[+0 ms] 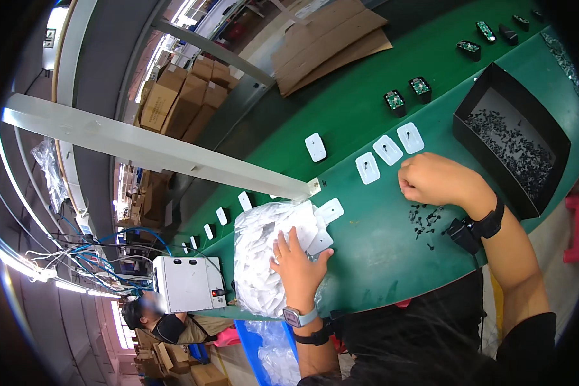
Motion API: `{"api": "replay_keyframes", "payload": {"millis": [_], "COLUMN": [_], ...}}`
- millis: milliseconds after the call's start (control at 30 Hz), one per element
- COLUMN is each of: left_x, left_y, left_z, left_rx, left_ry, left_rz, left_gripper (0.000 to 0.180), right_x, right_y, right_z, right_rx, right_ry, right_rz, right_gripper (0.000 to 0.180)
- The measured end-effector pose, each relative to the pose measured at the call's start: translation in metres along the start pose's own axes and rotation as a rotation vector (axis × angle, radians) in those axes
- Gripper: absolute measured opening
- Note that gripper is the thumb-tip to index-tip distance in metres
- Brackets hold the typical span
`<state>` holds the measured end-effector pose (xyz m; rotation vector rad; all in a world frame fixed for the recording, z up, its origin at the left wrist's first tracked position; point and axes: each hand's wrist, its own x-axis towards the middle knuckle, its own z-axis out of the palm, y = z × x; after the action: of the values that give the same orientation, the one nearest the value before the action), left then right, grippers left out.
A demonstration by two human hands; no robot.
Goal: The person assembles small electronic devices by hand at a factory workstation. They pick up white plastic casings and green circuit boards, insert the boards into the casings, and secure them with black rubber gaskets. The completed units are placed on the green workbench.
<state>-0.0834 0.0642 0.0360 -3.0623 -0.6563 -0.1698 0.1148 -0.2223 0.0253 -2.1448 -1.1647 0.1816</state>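
My left hand (297, 267) rests with fingers spread on a clear plastic bag of white plastic covers (257, 264). Some covers spill from the bag's mouth, one lying by my fingertips. Over the green table, my right hand (439, 180) is closed in a loose fist, its fingertips curled under; whatever is in them is hidden. Just beyond it lie three white covers (388, 150) in a row, each bearing a small black part. A scatter of small black parts (424, 222) lies on the near side of that hand.
A black box (527, 106) of small black parts stands at the right. On the far green belt sit circuit-board housings (420, 89), white-topped units (315, 147) and cardboard sheets (328, 42). A metal post (161, 151) slants in. Far left, a person sits beside a white machine (188, 283).
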Motion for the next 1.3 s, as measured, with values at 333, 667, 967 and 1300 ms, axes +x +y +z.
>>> {"api": "replay_keyframes", "payload": {"millis": [333, 667, 967, 1300], "left_x": [0.064, 0.047, 0.042, 0.032], "left_y": [0.026, 0.091, 0.124, 0.119], "left_z": [0.011, -0.008, 0.016, 0.018], "left_rx": [-0.043, -1.41, -1.703, -1.712], "left_ry": [0.045, -0.158, -0.264, -0.2], "left_rz": [0.412, 0.052, 0.087, 0.117], "left_gripper": [0.045, 0.021, 0.032, 0.033], "right_x": [0.004, 0.009, 0.014, 0.017], "right_y": [-0.005, -0.028, -0.023, -0.024], "right_z": [-0.001, 0.005, 0.012, 0.023], "right_rx": [0.14, 0.595, 0.389, 0.207], "right_ry": [0.04, 0.155, 0.392, 0.446], "right_rz": [-0.059, -0.15, -0.223, -0.289], "right_gripper": [0.013, 0.014, 0.012, 0.015]}}
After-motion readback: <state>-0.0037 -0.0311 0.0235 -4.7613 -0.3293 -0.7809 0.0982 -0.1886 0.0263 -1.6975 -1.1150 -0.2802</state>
